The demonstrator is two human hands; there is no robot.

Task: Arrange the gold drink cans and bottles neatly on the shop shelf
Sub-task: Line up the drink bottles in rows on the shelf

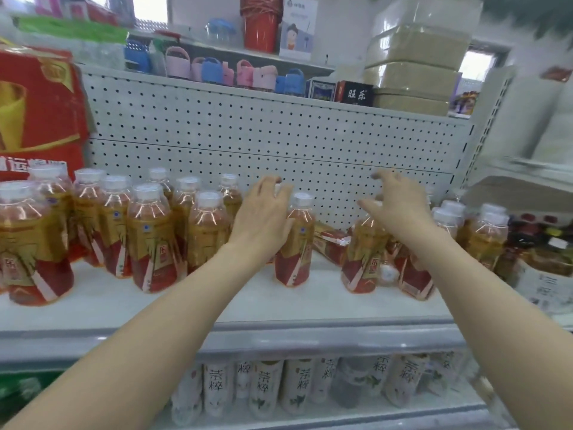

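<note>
We find the gold bottles (148, 237) crowding the shelf (217, 302), with one toppled bottle (330, 243) among them. The fingers of our right hand (400, 206) spread empty; whether our left hand (263, 218) grips anything, we cannot tell. A hasty sweep could knock neighbours over.

Both bare forearms reach forward, palms down. The left hand (263, 212) curls its fingers downward. The right hand (397, 203) is slightly higher, fingers spread and loosely bent, thumb pointing inward.
</note>
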